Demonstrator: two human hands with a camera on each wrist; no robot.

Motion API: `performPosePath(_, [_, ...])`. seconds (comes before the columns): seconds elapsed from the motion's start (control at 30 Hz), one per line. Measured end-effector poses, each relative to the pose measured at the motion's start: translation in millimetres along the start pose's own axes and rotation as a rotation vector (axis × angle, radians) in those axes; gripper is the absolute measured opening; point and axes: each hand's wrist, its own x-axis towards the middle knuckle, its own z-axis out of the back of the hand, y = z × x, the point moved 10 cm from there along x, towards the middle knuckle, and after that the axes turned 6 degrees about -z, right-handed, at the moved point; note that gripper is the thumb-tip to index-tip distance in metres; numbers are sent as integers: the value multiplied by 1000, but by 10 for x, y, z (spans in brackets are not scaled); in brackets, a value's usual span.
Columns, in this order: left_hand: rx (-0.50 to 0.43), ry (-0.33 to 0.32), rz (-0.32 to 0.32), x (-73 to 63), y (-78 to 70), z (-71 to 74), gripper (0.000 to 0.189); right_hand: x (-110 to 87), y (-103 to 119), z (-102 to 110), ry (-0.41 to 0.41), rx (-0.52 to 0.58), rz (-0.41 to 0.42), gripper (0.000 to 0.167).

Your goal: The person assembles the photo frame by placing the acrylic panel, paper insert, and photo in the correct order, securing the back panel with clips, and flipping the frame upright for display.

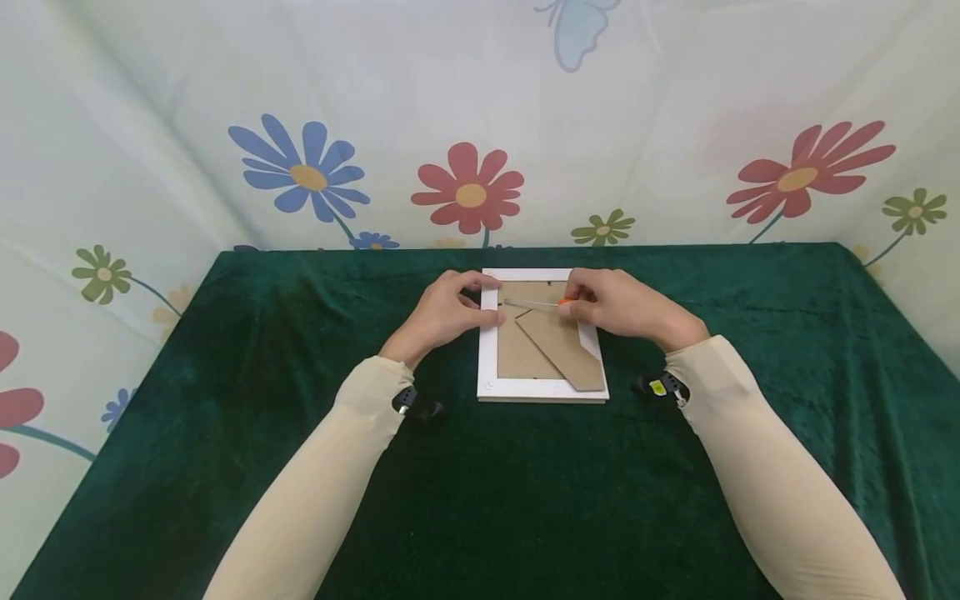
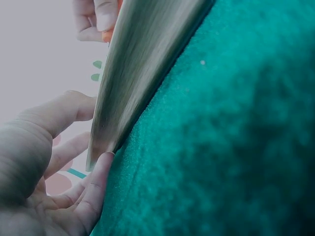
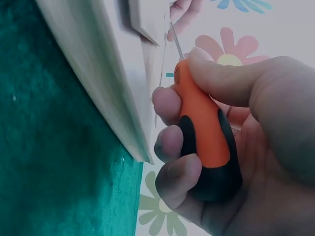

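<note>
A white picture frame (image 1: 488, 354) lies face down, its brown backing board (image 1: 517, 357) and slanting stand flap (image 1: 564, 348) showing. My left hand (image 1: 442, 312) holds the frame's left border, thumb and fingers around the edge; the left wrist view shows fingertips at the wooden side (image 2: 140, 69). In my right hand (image 1: 628, 305) is a screwdriver (image 3: 204, 125) with an orange and black handle, the fingers curled round it. Its thin metal shaft (image 1: 534, 303) reaches left across the backing, the tip at the board's left edge close to my left fingertips.
Dark green cloth (image 1: 480, 492) covers the table. Behind it hangs a white curtain (image 1: 660, 108) printed with flowers. Small dark tabs (image 1: 549, 283) sit along the backing's edge. A black strap device (image 1: 667, 386) is on my right wrist, another on the left.
</note>
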Motion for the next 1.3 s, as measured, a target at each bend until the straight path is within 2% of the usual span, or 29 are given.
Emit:
performPosePath(0.23, [2,4,-3,-5,-4,-1,55,-24,-4,41,-3,38,3,17])
performPosePath(0.53, [-8,6,-5,4,8,-32,54,-101,-60,153,-66,67,19,22])
performPosePath(0.67, [-10,0,-10,-1,4,-21,55,-156,-102,177,-64,94,14,24])
performPosePath(0.93, [-3,-11,-13,-3,0,15,55,-274,-147,115,-33,138,63,21])
performPosePath(1.3, [6,-17,-15,-20,-14,29,55,-471,-230,12,-12,197,77,21])
